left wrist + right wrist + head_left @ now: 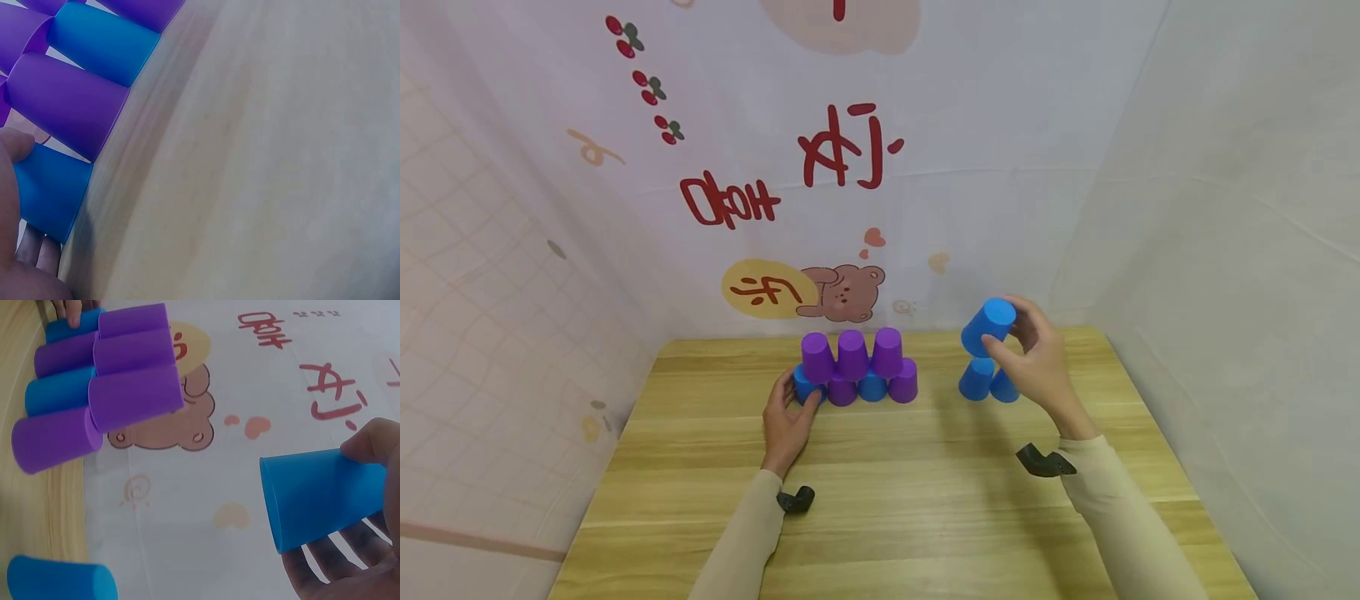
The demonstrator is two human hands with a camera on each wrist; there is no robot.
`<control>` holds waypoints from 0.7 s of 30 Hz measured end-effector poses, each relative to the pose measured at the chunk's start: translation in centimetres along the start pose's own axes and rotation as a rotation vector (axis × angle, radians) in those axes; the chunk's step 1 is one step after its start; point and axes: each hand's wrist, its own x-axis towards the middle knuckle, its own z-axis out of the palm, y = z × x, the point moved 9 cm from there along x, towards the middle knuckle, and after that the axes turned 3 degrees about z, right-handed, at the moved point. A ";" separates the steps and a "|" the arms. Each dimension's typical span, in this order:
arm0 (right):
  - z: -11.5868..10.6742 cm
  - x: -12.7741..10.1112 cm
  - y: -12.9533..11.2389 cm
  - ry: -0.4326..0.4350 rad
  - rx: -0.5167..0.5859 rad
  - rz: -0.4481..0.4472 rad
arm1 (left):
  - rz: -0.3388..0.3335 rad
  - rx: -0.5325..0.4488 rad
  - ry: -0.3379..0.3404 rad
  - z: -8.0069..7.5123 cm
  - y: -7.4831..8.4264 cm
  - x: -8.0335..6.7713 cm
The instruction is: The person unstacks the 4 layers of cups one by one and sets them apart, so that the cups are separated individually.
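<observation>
My left hand (785, 427) holds the blue cup (809, 390) at the left end of the bottom row, thumb on its near side and fingers round its outer side. That row alternates blue and purple cups, all upside down on the table. Three purple cups (852, 357) stand upside down on top of it. My right hand (1036, 360) grips another blue cup (319, 497), base up and tilted, in the air. Below it, two blue cups (976, 381) stand upside down side by side, the right one partly hidden by that hand.
The wooden table (895, 500) meets a white printed cloth (1000, 167) at the back. Similar cloth hangs on the left and right sides. A gap of table separates the purple and blue stack from the two blue cups.
</observation>
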 end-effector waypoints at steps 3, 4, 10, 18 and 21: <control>-1.2 -0.4 0.5 0.014 -0.010 0.021 | -0.002 0.005 0.002 0.0 0.0 0.0; -1.5 -0.5 0.7 0.020 -0.014 0.030 | -0.007 0.003 0.001 0.0 0.0 0.0; -3.5 -1.3 1.7 0.055 -0.058 0.069 | -0.021 -0.011 -0.014 0.0 -0.1 -0.1; -5.7 -1.5 3.3 0.101 -0.111 0.093 | -0.019 -0.015 -0.015 0.1 -0.2 0.0; -6.4 -1.7 3.9 0.123 -0.130 0.112 | -0.012 -0.020 -0.013 0.1 -0.1 0.0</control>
